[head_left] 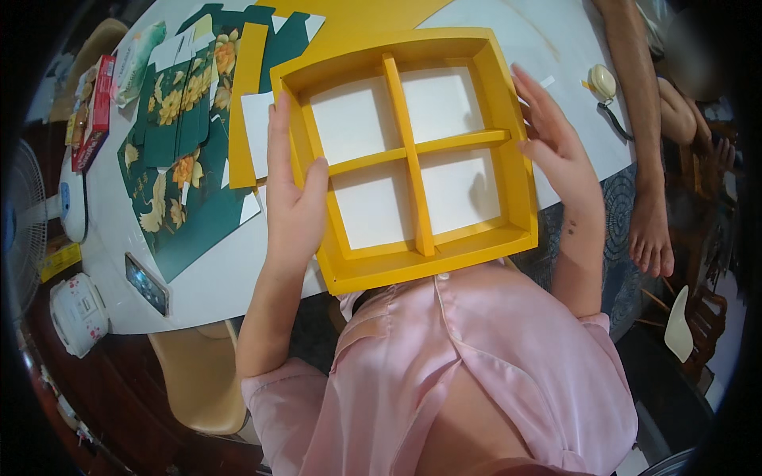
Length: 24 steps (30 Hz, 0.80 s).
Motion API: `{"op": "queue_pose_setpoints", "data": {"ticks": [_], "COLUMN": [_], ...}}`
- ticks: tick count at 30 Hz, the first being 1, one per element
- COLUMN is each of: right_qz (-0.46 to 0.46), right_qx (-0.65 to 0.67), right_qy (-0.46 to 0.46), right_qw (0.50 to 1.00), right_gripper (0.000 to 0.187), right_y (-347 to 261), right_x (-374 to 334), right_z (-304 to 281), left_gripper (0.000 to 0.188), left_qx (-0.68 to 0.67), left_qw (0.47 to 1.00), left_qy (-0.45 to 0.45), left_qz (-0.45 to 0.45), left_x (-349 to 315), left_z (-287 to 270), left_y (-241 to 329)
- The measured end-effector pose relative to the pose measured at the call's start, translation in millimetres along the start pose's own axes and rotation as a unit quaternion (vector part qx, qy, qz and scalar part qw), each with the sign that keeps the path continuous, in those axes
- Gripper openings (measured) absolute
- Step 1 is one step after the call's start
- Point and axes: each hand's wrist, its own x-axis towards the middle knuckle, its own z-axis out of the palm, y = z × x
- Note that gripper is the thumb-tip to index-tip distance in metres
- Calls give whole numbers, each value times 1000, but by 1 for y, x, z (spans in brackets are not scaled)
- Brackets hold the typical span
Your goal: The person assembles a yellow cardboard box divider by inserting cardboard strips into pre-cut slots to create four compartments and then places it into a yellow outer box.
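A yellow cardboard box frame (514,230) is tilted in front of me, its near side close to my pink shirt. Crossed yellow dividers (409,151) split it into several square compartments. White shows through each one; I cannot tell whether that is a floor or the table behind. My left hand (295,178) lies along the left wall, fingers stretched up it and thumb at the rim. Against the right wall is my right hand (559,147), fingers partly behind the edge and thumb touching it. The box is held between both hands.
Flat dark green card pieces with gold flowers (178,143) spread over the white table (214,278) at left. Nearby lie a phone (148,284), a red box (94,111) and a fan (28,222). Another person's bare leg (641,119) is at right, near a small cream object (602,82).
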Motion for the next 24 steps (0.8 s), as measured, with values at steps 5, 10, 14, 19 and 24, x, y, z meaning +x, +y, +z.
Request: {"op": "queue_pose_setpoints", "data": {"ticks": [5, 10, 14, 19, 24], "right_qz": [-5, 15, 86, 106, 53], "right_qx": [-351, -346, -311, -284, -230], "right_qy": [-105, -35, -1, -19, 24], "right_qw": [930, 937, 947, 953, 971], "right_gripper": [75, 73, 72, 69, 66], "right_y": [-36, -52, -44, -38, -24], "right_x": [-6, -6, -16, -18, -22], "right_z": [-4, 17, 18, 24, 29], "left_gripper": [44, 21, 12, 12, 14], "left_qx": [334, 400, 418, 405, 406], "left_qw": [918, 825, 767, 779, 784], "left_qy": [-39, -288, -347, -332, -326], "left_qz": [211, 275, 341, 345, 339], "left_x": [16, 43, 49, 47, 43], "left_z": [24, 83, 101, 104, 111], "left_y": [29, 43, 23, 12, 7]}}
